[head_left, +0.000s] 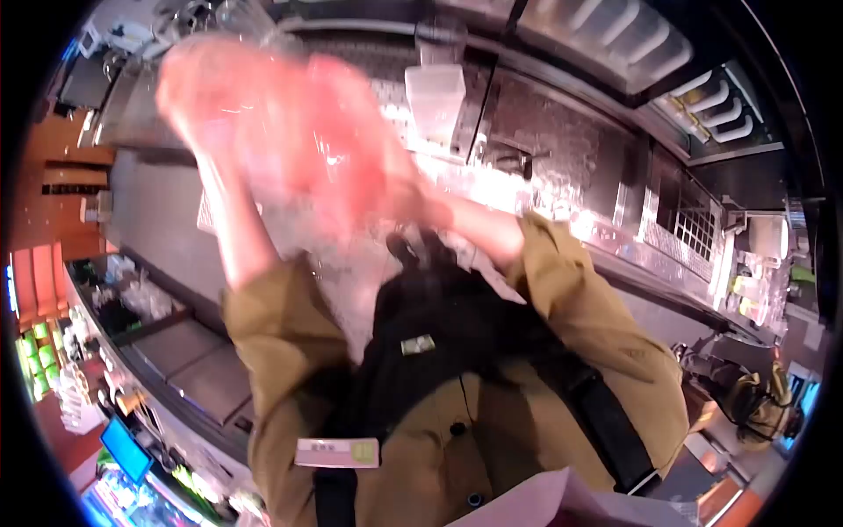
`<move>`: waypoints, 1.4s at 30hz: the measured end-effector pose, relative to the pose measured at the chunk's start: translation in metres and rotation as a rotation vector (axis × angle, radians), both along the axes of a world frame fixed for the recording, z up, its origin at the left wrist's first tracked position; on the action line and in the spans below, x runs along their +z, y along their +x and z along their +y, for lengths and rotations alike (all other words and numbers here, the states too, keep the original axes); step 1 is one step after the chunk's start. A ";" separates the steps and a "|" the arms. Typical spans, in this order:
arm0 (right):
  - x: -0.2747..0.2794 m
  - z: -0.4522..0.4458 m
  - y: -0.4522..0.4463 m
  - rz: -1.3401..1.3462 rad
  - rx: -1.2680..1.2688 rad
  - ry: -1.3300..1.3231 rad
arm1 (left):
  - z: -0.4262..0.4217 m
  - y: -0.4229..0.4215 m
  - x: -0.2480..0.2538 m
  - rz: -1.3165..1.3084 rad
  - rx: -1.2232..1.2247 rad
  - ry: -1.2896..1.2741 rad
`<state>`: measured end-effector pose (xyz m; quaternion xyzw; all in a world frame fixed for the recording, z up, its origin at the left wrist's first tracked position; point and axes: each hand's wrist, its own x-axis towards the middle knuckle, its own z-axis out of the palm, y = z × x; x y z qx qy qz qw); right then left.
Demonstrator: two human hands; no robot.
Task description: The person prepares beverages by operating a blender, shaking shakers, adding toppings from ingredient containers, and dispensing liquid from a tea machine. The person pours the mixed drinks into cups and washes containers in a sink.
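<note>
Both hands are raised close together in the upper left of the head view, badly smeared by motion. My left hand (206,105) reaches up from a rolled brown sleeve. My right hand (351,149) is beside it, at the end of the other bare forearm. Something clear and shiny seems to be between or over them, but its shape cannot be made out. The fingers of neither hand can be told apart. A translucent white container (435,92) stands on the steel counter just right of the hands.
A wet steel counter (562,132) with a small black fitting (514,160) runs along the top right. Containers with white handles (615,35) sit behind it. At the lower left is another counter (206,378) with a blue-lit screen (126,448). A backpack (760,408) is at the right.
</note>
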<state>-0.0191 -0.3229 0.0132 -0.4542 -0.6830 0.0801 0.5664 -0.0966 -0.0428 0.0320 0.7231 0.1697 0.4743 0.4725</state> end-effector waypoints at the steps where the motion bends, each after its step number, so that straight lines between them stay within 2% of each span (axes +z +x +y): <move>1: -0.001 0.001 0.001 0.014 -0.011 -0.014 | 0.004 0.002 0.003 0.031 0.006 -0.013; 4: -0.008 -0.025 -0.011 -0.063 -0.045 0.066 | -0.016 -0.011 0.005 -0.083 -0.025 0.060; 7: -0.019 -0.028 -0.010 -0.140 -0.213 0.069 | 0.013 -0.001 0.005 -0.023 -0.010 0.028; 9: -0.022 -0.034 -0.028 0.046 -0.052 0.005 | 0.025 0.004 0.002 0.017 -0.005 -0.007; 12: -0.009 0.003 -0.025 0.102 0.025 0.041 | 0.002 -0.015 0.008 -0.140 -0.058 0.065; 16: -0.004 0.040 -0.037 0.159 0.057 -0.018 | 0.059 -0.005 0.015 -0.018 -0.029 -0.013; 18: -0.001 0.053 -0.046 0.134 0.072 0.012 | 0.069 -0.018 0.009 -0.113 -0.077 0.001; 19: 0.001 0.056 -0.053 0.139 0.079 0.023 | 0.076 -0.022 0.004 -0.208 -0.214 -0.022; 21: 0.007 0.084 -0.052 0.207 0.075 0.010 | 0.115 -0.022 -0.007 -0.297 -0.717 -0.143; 22: 0.012 0.100 -0.053 0.283 0.080 -0.020 | 0.107 -0.027 -0.004 -0.139 -0.316 -0.060; 25: 0.020 0.113 -0.065 0.471 0.118 -0.045 | 0.084 -0.035 0.022 -0.303 -0.166 0.036; 27: 0.023 0.115 -0.080 0.541 0.137 -0.024 | 0.109 -0.035 0.010 -0.584 -0.776 -0.371; 28: 0.022 0.123 -0.082 0.574 0.136 -0.029 | 0.105 -0.032 0.012 -0.389 -0.442 -0.115; 29: 0.023 0.132 -0.082 0.606 0.135 -0.049 | 0.100 -0.030 0.012 -0.055 0.014 0.178; 30: 0.021 0.128 -0.094 0.647 0.121 -0.066 | 0.096 -0.028 0.013 0.205 0.368 0.335; 31: 0.024 0.129 -0.104 0.675 0.123 -0.059 | 0.109 -0.036 0.020 0.027 0.032 0.159; 32: 0.033 0.138 -0.096 0.714 0.207 -0.093 | 0.124 -0.020 0.074 0.517 0.182 -0.002; 33: 0.046 0.152 -0.082 0.731 0.285 -0.113 | 0.139 -0.004 0.130 1.100 0.210 -0.075; 35: 0.044 0.156 -0.079 0.690 0.234 -0.107 | 0.173 -0.009 0.103 0.813 0.270 0.306; 36: 0.040 0.161 -0.077 0.662 0.182 -0.119 | 0.180 -0.017 0.063 0.678 0.286 0.441; 38: 0.037 0.170 -0.078 0.638 0.080 -0.148 | 0.163 -0.022 0.018 0.232 0.041 0.100; 40: 0.037 0.157 -0.082 0.606 0.049 -0.141 | 0.149 -0.022 0.000 -0.251 -0.272 -0.200; 41: 0.037 0.143 -0.090 0.598 0.043 -0.137 | 0.146 -0.024 -0.008 -0.458 -0.503 -0.357; 42: 0.040 0.135 -0.094 0.609 0.028 -0.133 | 0.134 -0.031 -0.016 -0.576 -0.654 -0.487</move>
